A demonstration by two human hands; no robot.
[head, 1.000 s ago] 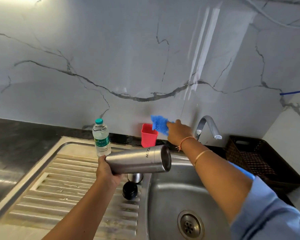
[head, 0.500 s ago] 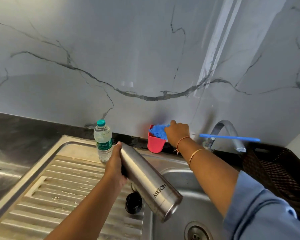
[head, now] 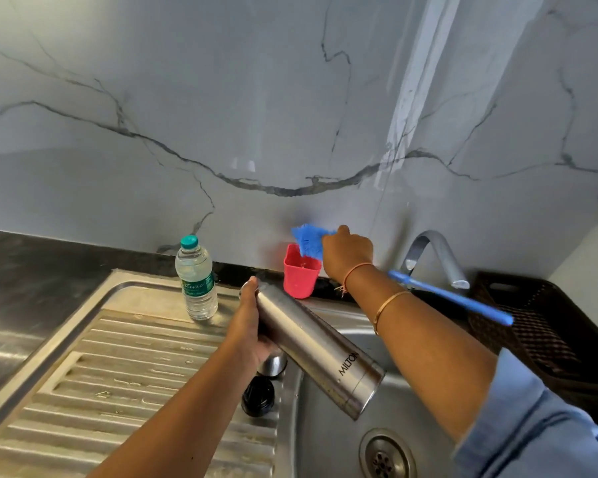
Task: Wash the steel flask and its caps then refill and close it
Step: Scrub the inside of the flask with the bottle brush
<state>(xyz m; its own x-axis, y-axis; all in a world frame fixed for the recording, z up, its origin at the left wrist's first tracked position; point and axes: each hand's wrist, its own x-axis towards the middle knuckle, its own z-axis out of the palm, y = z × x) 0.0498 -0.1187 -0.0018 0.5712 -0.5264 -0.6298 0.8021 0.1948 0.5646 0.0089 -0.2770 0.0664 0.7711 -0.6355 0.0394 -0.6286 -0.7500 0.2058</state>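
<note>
My left hand (head: 252, 326) grips the base end of the steel flask (head: 320, 350), which tilts mouth-down over the sink basin (head: 328, 439). Below it on the drainboard lie a steel cap (head: 272, 364) and a black inner cap (head: 258, 396). My right hand (head: 347, 251) holds a blue bottle brush by the neck; its bristle head (head: 308, 241) sits just above a red cup (head: 299, 274) at the wall, and its long blue handle (head: 456, 298) sticks out to the right behind my wrist.
A small water bottle (head: 197, 279) with a teal lid stands on the ribbed drainboard (head: 94, 391). The tap (head: 435, 257) curves over the basin's back right. A dark woven basket (head: 546, 332) sits to the right. The drain (head: 385, 455) is at the bottom.
The flask swung from level to mouth-down over the basin. The brush head dipped into the red cup and has now lifted just above it.
</note>
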